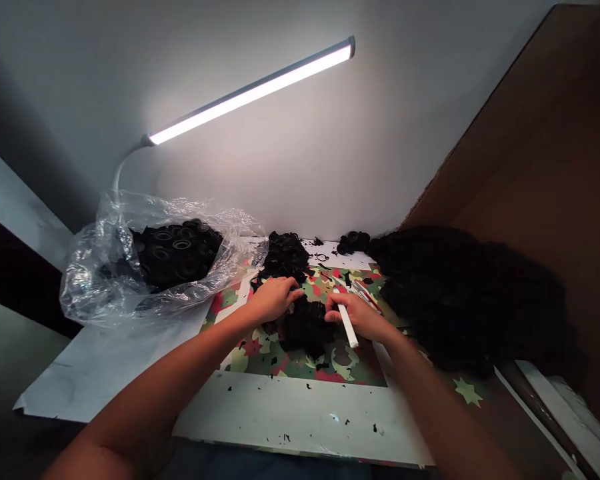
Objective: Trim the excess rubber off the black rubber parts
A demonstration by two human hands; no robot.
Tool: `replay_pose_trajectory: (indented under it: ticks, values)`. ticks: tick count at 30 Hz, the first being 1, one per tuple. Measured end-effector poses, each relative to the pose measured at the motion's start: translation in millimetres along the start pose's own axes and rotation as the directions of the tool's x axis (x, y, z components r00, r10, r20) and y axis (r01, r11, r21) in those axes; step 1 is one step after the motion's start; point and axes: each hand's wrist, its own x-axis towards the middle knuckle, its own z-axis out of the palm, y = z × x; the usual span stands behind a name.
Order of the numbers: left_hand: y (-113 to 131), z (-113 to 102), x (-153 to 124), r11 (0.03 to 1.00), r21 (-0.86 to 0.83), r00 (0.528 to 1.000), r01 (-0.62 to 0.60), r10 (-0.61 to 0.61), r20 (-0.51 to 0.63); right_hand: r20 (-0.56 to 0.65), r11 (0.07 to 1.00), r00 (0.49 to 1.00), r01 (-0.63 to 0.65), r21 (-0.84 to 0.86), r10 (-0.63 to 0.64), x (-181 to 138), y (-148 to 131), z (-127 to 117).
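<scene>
With your left hand [274,298] pressed on the black rubber parts [305,323] and your right hand [359,315] closed around what appears to be a white trimming tool [348,326], you are mid-trim; next, steady one part.

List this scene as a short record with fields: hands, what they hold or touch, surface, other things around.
left hand: left hand rests on the small pile of black parts, fingers curled over it
right hand: right hand grips a white stick-like tool at the pile's right edge
surface: patterned mat on a white board strewn with black scraps
left side: clear plastic bag of black ring parts
right side: large dark heap
above: lit bar lamp
</scene>
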Motion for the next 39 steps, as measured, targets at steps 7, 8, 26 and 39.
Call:
replay_pose_trajectory:
  ticks: [7, 8, 26, 39]
  values:
    - [-25, -36, -12, 0.994, 0.014, 0.991, 0.105, -0.103, -0.089, -0.363, 0.997, 0.929, -0.075, 0.023, 0.079, 7, 5, 15]
    - [-29, -36, -17, 0.991, 0.014, 0.988, 0.13, -0.128, -0.086, -0.377, 0.998, 0.924, -0.055, 0.041, 0.066, 6, 1, 17]
    - [-1, -8, -29, 0.349, -0.919, 0.956, 0.181, -0.284, 0.081, -0.454, 0.92, 0.891, 0.154, 0.36, 0.029, 13, -75, 37]
    - [0, -12, -38, 0.578, -0.809, 0.959, 0.105, -0.273, -0.07, -0.432, 0.97, 0.901, 0.128, 0.207, -0.027, 7, -89, 54]
